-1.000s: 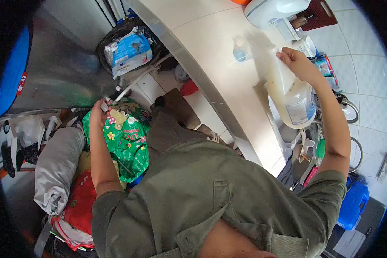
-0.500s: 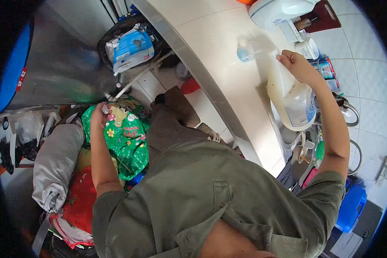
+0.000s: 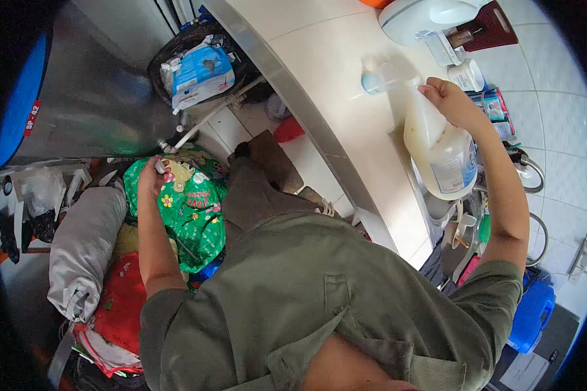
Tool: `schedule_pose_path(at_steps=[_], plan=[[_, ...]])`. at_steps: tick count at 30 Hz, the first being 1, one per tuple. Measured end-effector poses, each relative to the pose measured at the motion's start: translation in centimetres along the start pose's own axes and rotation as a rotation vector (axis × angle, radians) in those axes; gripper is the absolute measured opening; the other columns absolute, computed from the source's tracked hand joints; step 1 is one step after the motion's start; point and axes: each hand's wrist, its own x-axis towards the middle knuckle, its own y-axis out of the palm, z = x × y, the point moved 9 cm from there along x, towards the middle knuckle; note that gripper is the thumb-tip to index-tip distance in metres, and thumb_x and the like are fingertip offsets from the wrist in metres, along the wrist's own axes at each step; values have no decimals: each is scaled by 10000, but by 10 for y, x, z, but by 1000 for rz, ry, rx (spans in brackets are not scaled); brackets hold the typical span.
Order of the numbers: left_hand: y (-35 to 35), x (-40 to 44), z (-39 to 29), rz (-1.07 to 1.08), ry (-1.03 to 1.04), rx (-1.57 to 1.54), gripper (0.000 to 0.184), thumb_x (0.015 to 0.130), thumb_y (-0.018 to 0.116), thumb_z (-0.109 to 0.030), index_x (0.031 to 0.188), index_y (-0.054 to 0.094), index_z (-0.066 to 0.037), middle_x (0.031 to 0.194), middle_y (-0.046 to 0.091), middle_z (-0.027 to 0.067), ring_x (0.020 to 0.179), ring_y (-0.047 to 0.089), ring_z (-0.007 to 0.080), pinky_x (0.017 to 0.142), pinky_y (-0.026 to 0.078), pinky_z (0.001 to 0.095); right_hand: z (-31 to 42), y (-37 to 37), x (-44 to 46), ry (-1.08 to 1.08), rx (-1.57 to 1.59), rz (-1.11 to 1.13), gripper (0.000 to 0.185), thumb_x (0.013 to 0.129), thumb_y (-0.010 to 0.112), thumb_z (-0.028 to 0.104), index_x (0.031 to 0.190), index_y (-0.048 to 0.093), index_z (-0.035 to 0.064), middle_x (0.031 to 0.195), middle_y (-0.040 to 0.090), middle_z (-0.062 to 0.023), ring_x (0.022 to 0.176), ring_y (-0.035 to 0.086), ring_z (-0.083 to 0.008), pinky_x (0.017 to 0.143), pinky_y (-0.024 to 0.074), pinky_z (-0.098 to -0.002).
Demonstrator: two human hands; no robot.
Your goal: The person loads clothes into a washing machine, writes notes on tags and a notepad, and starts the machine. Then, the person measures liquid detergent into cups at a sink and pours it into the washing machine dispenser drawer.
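My right hand [image 3: 447,101] is closed around the handle of a large translucent plastic jug [image 3: 430,140] with a white and blue label and pale liquid inside. The jug is tilted over the counter, its neck towards a small clear cup [image 3: 375,83] with a bluish bottom. Whether liquid is flowing from the mouth I cannot tell. Out to the left, my left hand [image 3: 151,176] is closed on a small white piece that looks like a cap [image 3: 160,167]. It is above a green printed bag [image 3: 192,215].
A pale counter [image 3: 319,45] runs diagonally, with a white appliance [image 3: 424,19] and several containers along the tiled wall. A bin [image 3: 169,62] with a blue packet stands beyond its edge. A grey rolled bundle [image 3: 88,251] and red cloth [image 3: 120,293] lie on the left.
The jug has shifted very slightly in my right hand, its base swinging a little. My left hand keeps its place.
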Motion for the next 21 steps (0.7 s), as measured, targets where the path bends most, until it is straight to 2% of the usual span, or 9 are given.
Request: schedule_pose_path(at_steps=[1,3,4,6,13,15,21], plan=[[-1,0,0,-1,-1,14,230,871,474,-258,1002,483,-69,821,573,111,588,541,197,481,464,290,6,-1,-4,0,1,0,436,876,531,298,1149,494,-40,796,605,-85,671,529,-86,611,447,-239],[-1,0,-1,-2,-1,26,232,873,473,-259,1002,482,-66,820,573,112,586,540,197,482,466,291,20,-2,-12,36,13,34,445,871,529,326,1154,501,-16,681,577,-43,467,456,-69,422,388,-234],[-1,-1,-2,-5,-1,26,235,874,470,-259,998,483,-60,819,573,113,581,539,195,483,469,295,17,0,-11,36,13,34,445,871,529,326,1154,501,-16,681,577,-43,467,456,-69,422,388,-234],[1,-5,-5,-9,-1,24,237,876,467,-260,994,483,-54,818,573,114,576,538,192,483,472,300,7,-3,-5,39,-24,-56,451,868,523,351,1162,504,9,587,529,-12,341,348,-59,312,284,-233],[-1,-9,-2,10,8,0,244,874,474,-252,982,482,-34,782,569,93,559,532,177,497,481,308,5,-4,-6,64,2,-65,452,872,510,353,1178,493,21,580,532,-21,336,370,-65,298,307,-231],[0,-15,-3,-5,3,15,246,872,476,-251,972,487,-27,772,568,88,557,531,178,502,482,308,9,2,-9,88,-3,47,473,870,508,359,1191,480,13,614,553,-34,334,378,-65,296,313,-228],[-6,-17,0,-32,1,28,219,859,488,-229,921,516,-21,743,558,75,551,528,176,518,489,300,10,0,-11,88,-6,-13,502,871,507,359,1210,454,-8,610,547,-34,329,371,-64,294,302,-222]])
